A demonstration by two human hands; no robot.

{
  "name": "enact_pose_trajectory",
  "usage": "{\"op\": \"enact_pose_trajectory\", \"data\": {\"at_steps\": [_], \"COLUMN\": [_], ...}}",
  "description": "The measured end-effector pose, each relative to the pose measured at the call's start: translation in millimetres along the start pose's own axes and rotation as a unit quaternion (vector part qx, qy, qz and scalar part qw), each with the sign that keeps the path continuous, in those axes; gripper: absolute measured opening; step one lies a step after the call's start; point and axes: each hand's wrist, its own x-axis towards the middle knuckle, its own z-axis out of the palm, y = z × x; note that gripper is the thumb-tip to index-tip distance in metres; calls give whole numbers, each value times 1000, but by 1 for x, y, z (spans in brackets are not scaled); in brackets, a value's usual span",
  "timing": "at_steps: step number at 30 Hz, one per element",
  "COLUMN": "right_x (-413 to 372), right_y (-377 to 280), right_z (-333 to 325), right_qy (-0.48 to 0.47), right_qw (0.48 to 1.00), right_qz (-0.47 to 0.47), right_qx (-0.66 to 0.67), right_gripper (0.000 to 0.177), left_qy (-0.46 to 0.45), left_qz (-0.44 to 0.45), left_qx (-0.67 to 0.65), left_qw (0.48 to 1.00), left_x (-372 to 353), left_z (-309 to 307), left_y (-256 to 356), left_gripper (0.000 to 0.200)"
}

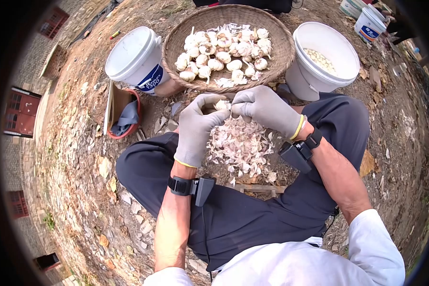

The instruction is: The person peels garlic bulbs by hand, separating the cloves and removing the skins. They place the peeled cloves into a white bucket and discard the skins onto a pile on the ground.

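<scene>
Woven basket (277,56) of garlic bulbs and open white bucket (298,76) sit within reach; gloved left hand (195,127) and right hand (267,109) both pinch one piece of garlic (221,104) directly above skin pile (240,145), presumably so peelings drop there.

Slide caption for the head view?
Gloved left hand and right hand pinch a garlic piece over a pile of skins, basket ahead.

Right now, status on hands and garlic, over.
Left hand and right hand, gloved, both pinching one garlic piece. Peel pile below. Basket of bulbs beyond, apart from hands.
</scene>
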Motion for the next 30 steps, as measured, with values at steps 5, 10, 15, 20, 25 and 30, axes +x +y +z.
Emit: {"op": "enact_pose_trajectory", "data": {"at_steps": [5, 10, 15, 20, 25, 30], "right_x": [-1, -1, -1, 0, 5, 5], "right_y": [-2, -3, 7, 21, 18, 15], "right_z": [-2, -3, -2, 10, 8, 6], "right_qy": [-15, -36, -53, -29, 23, 61], "right_qw": [997, 991, 986, 996, 998, 995], "right_qz": [23, 64, 98, 62, 16, -28], "right_qx": [70, 112, 126, 51, -63, -69], "right_gripper": [28, 28, 29, 31, 35, 40], "left_qy": [-14, -46, -62, -91, 3, 70], "left_qz": [-23, -23, -12, -26, 7, 50], "left_qx": [-153, -279, -348, -382, -175, 76], "left_qw": [988, 959, 935, 919, 985, 993], "left_x": [9, 14, 16, 14, 6, -2], "left_z": [-3, -5, -13, -15, -2, 3], "left_y": [-21, -37, -38, -32, -19, -9], "left_gripper": [29, 30, 31, 35, 31, 32]}}
